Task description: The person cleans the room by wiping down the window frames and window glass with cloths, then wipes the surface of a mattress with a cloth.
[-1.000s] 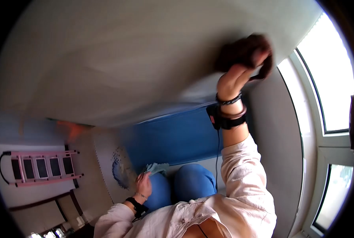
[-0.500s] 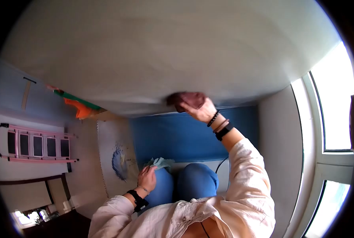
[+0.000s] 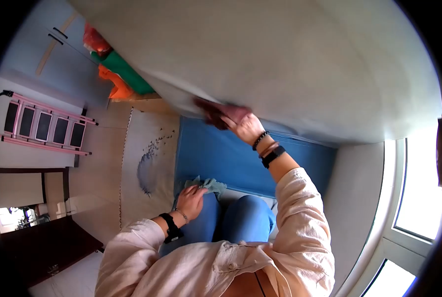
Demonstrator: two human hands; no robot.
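A dark red-brown cloth [image 3: 233, 112] is in my right hand [image 3: 248, 129], pressed against the lower edge of a large pale grey-beige surface [image 3: 280, 54]. The fingers of that hand are wrapped round part of the cloth. Resting on my left thigh, my left hand [image 3: 190, 202] has its fingers closed over a crumpled pale green cloth [image 3: 208, 185]. Below the pale surface lies a blue panel [image 3: 221, 156], partly behind my right forearm.
At the left stands a pink folding step ladder [image 3: 45, 123] near grey cabinet doors [image 3: 57, 49]. Orange [image 3: 116, 85] and green [image 3: 127, 72] items lie beside the pale surface. A patterned mat [image 3: 149, 158] is on the floor. Windows [image 3: 421, 188] are on the right.
My right hand has moved left and down with the dark cloth from the upper right to the surface's lower edge. The view has turned, showing more on the left. My left hand stays on its cloth.
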